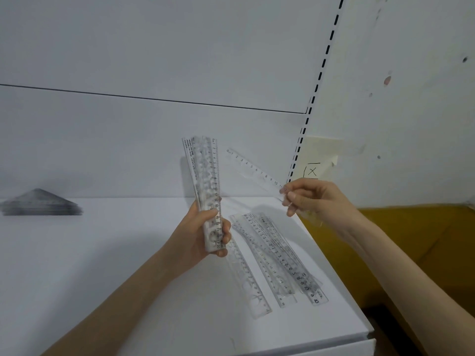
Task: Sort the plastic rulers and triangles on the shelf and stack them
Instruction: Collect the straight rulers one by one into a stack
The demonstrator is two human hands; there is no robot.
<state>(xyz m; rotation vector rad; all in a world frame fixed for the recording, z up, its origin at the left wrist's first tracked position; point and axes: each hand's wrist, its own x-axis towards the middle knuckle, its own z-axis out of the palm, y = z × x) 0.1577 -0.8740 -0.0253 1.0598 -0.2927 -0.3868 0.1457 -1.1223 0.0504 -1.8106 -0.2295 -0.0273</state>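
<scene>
My left hand [205, 235] grips the lower end of an upright bundle of clear plastic rulers [204, 173], held above the white shelf [102, 265]. To its right, my right hand [305, 199] pinches one single clear ruler [253, 169] that slants up and to the left in the air. Several more clear rulers [275, 258] lie loosely overlapped on the shelf below both hands, near its right edge. A stack of clear triangles [38, 202] sits at the far left against the back panel.
The shelf's back panel rises behind the hands, with a slotted upright [317, 80] at its right. Beyond the shelf's right edge stands a yellow-brown cardboard box [411, 240]. A paper note marked with an X [312, 172] hangs on the wall.
</scene>
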